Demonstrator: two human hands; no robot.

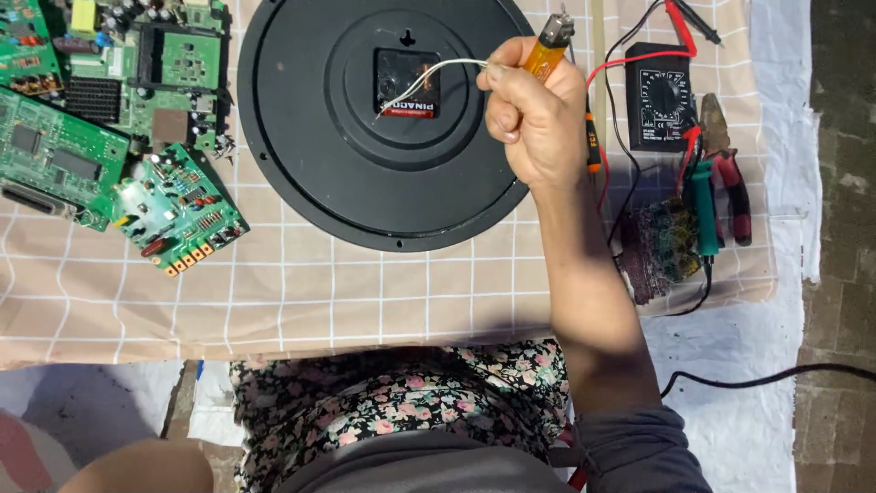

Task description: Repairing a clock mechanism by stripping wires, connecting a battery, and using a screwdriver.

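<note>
I am gripping an orange lighter (547,55) in my right hand (531,119), fingers clenched around its body, its metal head pointing up toward the top of the frame. The same hand is also pinching the end of a thin white wire (436,75), which is running left to the small movement box (407,84) at the centre of the black round clock back (301,183) in the upper middle of the frame. My left hand is not showing in the frame.

I judge that I am working on the wire's end, with the heating not yet begun, since no flame is showing. The next move is calling for a steady hold that keeps the wire tip clear of my fingertips.

Green circuit boards (109,119) are lying at the upper left; a black multimeter (659,96) and red-handled pliers (730,187) are lying at the upper right, all on the checked cloth (365,292).
</note>
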